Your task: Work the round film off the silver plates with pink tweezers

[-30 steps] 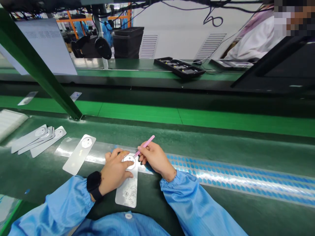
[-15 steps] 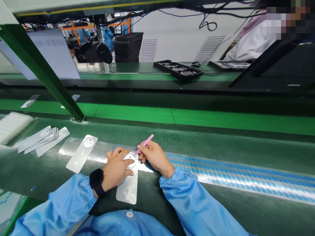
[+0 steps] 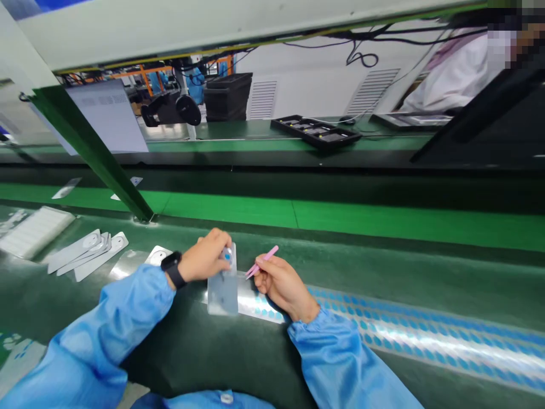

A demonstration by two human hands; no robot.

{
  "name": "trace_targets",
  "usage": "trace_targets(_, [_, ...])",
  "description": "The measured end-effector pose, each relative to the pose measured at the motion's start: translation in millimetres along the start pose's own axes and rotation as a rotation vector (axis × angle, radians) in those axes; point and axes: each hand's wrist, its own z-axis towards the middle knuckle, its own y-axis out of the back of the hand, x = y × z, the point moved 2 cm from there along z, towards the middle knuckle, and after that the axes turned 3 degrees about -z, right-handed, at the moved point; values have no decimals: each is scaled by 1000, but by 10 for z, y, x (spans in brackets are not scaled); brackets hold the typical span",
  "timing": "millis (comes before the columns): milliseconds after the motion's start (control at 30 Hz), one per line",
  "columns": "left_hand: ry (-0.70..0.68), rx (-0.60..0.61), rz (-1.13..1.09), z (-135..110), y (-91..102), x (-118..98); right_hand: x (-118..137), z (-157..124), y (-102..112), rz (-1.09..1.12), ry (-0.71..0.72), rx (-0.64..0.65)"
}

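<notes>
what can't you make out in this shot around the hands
Head view only:
Top of the clear card: covered by the left hand's fingers.
Tips of the pink tweezers in the right hand: too small to tell if they carry anything.
Second card: mostly behind the left wrist.
Hanging sheet: print too small.

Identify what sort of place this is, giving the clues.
Probably a factory assembly line: a long green conveyor belt, a shiny strip of small blue round stickers and a black compartmented plastic tray.
</notes>
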Motion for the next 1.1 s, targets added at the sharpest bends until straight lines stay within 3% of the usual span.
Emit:
trace_targets(133, [16, -148, 123, 688, 638, 158, 5, 14, 39, 48, -18, 23])
trace_targets(200, [71, -326, 174, 909, 949, 216, -3, 12, 40, 48, -26, 22])
trace_targets(300, [65, -613, 220, 814, 1267, 297, -6, 4, 32, 22, -23, 28])
trace_targets(367, [68, -655, 217, 465, 1316, 413, -4, 4, 25, 2, -23, 39])
trace_targets(433, [210, -578, 215, -16, 1228, 613, 0, 7, 20, -4, -27, 39])
trace_targets(533, [531, -359, 194, -728, 891, 961, 3, 21, 13, -21, -31, 24])
trace_targets(633, [683, -183, 119, -1131, 478, 1135, 2, 37, -12, -77, -26, 17])
trace_targets(700, [665, -126, 111, -1188, 272, 1119, 6, 35, -45, -122, -16, 2])
trace_targets(800, [654, -70, 140, -1124, 135, 1037, 32, -11, -107, -194, 10, -23])
trace_targets(1100, [678, -50, 111, -1016, 187, 1110, 196, -252, -23, -524, 147, -180])
